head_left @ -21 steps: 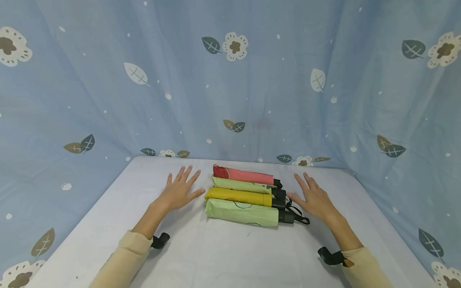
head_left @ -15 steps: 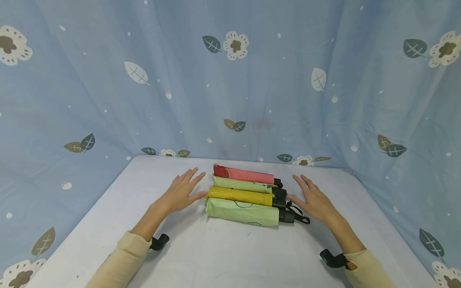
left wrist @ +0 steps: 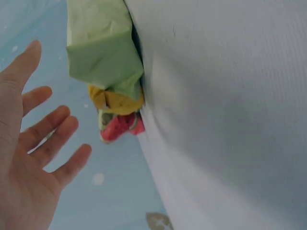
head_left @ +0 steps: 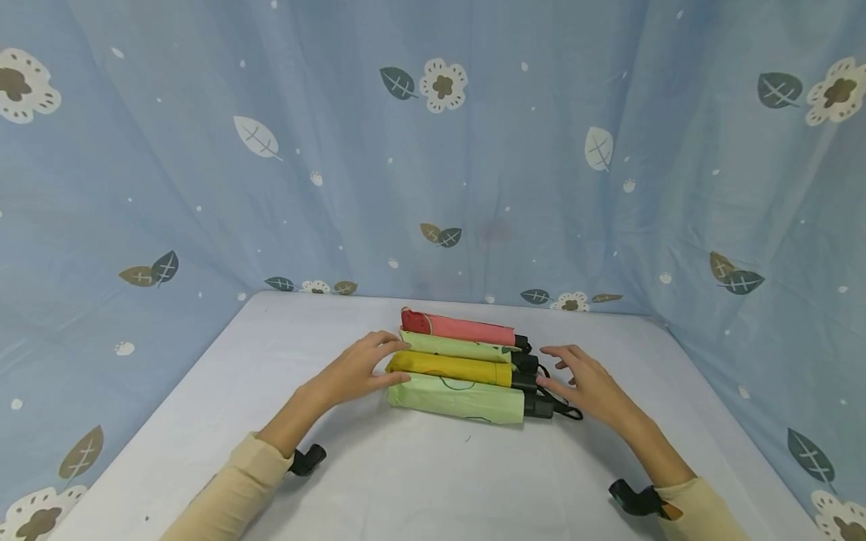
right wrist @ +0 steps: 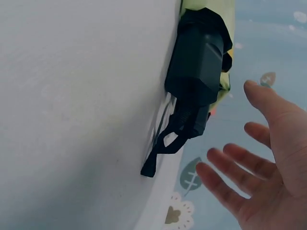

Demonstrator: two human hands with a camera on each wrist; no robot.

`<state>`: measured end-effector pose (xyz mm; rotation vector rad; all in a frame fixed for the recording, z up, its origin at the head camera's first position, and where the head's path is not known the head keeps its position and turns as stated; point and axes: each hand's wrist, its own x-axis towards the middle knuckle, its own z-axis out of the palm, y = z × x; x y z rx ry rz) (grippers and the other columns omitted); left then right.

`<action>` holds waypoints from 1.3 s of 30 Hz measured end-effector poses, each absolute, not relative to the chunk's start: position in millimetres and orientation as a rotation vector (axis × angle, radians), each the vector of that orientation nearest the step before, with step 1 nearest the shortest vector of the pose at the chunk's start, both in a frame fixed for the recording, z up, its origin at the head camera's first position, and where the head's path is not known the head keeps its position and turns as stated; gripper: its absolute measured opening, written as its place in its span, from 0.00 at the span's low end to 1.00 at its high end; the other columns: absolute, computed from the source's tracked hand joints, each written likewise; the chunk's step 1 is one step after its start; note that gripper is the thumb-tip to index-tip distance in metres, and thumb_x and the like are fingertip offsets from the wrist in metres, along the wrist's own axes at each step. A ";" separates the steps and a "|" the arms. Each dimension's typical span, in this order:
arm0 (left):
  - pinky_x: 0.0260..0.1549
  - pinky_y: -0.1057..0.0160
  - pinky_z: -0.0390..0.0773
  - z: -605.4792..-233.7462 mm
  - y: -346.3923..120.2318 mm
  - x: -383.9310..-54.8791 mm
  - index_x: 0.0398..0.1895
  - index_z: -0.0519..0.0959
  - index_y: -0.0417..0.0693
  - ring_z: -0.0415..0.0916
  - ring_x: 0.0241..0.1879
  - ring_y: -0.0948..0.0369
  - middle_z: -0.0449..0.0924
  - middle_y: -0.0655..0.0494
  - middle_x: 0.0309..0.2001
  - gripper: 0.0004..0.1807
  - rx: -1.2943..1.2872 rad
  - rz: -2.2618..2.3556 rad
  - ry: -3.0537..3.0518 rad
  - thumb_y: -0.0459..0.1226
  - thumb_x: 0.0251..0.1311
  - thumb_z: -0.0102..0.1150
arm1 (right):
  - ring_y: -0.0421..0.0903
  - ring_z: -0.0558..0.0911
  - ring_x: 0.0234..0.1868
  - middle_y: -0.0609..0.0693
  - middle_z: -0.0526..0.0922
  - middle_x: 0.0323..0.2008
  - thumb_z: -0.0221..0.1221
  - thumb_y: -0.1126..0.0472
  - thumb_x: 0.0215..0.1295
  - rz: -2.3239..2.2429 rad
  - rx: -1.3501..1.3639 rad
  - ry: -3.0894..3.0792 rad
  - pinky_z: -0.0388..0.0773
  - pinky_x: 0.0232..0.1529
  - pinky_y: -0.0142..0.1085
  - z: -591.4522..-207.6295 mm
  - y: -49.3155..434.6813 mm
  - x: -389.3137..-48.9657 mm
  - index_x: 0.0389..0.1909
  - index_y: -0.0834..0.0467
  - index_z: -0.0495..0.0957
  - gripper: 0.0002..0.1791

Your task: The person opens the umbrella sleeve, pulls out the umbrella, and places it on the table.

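Note:
Several folded umbrellas lie side by side on the white table. Nearest is a light green umbrella [head_left: 460,398], then a yellow umbrella [head_left: 449,367], a second green umbrella [head_left: 456,347] and, farthest back, a pink umbrella [head_left: 467,329] with a watermelon print. Their black handles point right. My left hand [head_left: 355,368] hovers by the left ends of the umbrellas, fingers spread and slightly bent; in the left wrist view a gap separates it from them. Beside the handles, my right hand [head_left: 588,379] hangs with loosely bent fingers, holding nothing; the right wrist view shows it apart from the front handle [right wrist: 196,62].
A white cloth covers the table [head_left: 433,481]. Behind and on both sides hangs a blue curtain [head_left: 352,188] printed with flowers and leaves. Black wrist straps [right wrist: 163,148] hang off the handles onto the table at right. Each forearm carries a small black camera [head_left: 307,460].
My left hand has moved right, toward the umbrellas' left ends, its fingers bending. My right hand's fingers have bent and dipped slightly beside the handles. The umbrellas have stayed in place.

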<state>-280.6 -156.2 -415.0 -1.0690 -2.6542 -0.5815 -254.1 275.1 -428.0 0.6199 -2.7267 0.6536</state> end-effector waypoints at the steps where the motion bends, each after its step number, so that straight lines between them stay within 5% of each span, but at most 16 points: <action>1: 0.57 0.51 0.76 -415.6 -154.8 -280.5 0.64 0.75 0.52 0.74 0.58 0.56 0.76 0.55 0.58 0.32 -1.082 -0.585 -2.654 0.57 0.60 0.62 | 0.52 0.83 0.47 0.57 0.79 0.53 0.65 0.45 0.62 0.663 0.640 -2.725 0.83 0.38 0.45 -428.2 275.1 -253.6 0.64 0.54 0.72 0.32; 15: 0.46 0.61 0.79 -421.8 -141.3 -279.6 0.58 0.79 0.51 0.76 0.45 0.63 0.80 0.57 0.50 0.29 -1.222 -0.588 -2.654 0.55 0.57 0.66 | 0.44 0.83 0.35 0.53 0.84 0.43 0.70 0.52 0.57 0.817 0.860 -2.661 0.81 0.31 0.34 -435.3 276.6 -247.8 0.52 0.59 0.80 0.24; 26: 0.54 0.58 0.79 -421.8 -135.8 -277.9 0.56 0.81 0.52 0.78 0.51 0.62 0.81 0.59 0.53 0.28 -1.208 -0.587 -2.747 0.55 0.55 0.68 | 0.40 0.81 0.34 0.47 0.84 0.38 0.70 0.51 0.57 0.892 0.971 -2.732 0.80 0.31 0.30 -438.9 278.3 -246.9 0.48 0.56 0.81 0.20; 39: 0.50 0.61 0.79 -427.1 -129.2 -273.5 0.54 0.82 0.51 0.78 0.47 0.65 0.82 0.60 0.49 0.29 -1.301 -0.556 -2.797 0.55 0.50 0.72 | 0.41 0.81 0.34 0.47 0.83 0.40 0.74 0.60 0.51 0.901 1.030 -2.767 0.81 0.32 0.32 -442.6 280.6 -246.5 0.46 0.54 0.81 0.20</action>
